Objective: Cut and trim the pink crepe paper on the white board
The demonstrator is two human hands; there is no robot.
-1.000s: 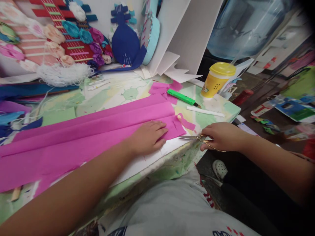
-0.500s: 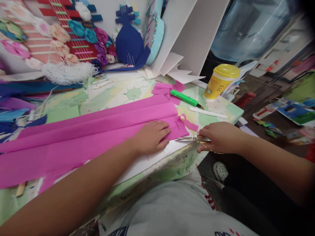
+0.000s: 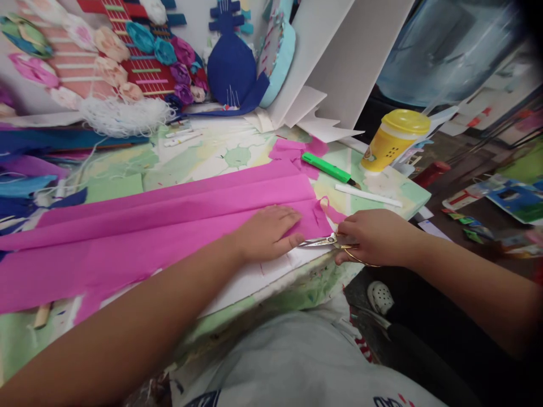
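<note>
A long sheet of pink paper (image 3: 169, 220), creased along its length, lies across a white board (image 3: 254, 274) on the table. My left hand (image 3: 269, 233) rests flat on the paper near its right end, fingers stretched out. A pair of gold-handled scissors (image 3: 324, 242) is in my right hand (image 3: 373, 237), its fingers around the handles. The blades point left along the paper's near edge, the tips close to my left thumb. At the right end the paper is ragged, with a curled strip beside the scissors.
Beyond the paper lie a green box cutter (image 3: 326, 168), a white stick (image 3: 368, 195) and pink scraps (image 3: 286, 150). A yellow cup (image 3: 396, 141) stands near the right corner. Paper-flower instrument models (image 3: 232, 70) and white boards (image 3: 316, 62) line the back, with tangled white string (image 3: 125, 116).
The scissors have moved slightly left along the paper's edge, closer to my left thumb. My left hand stays flat on the paper. The whole view has shifted a little.
</note>
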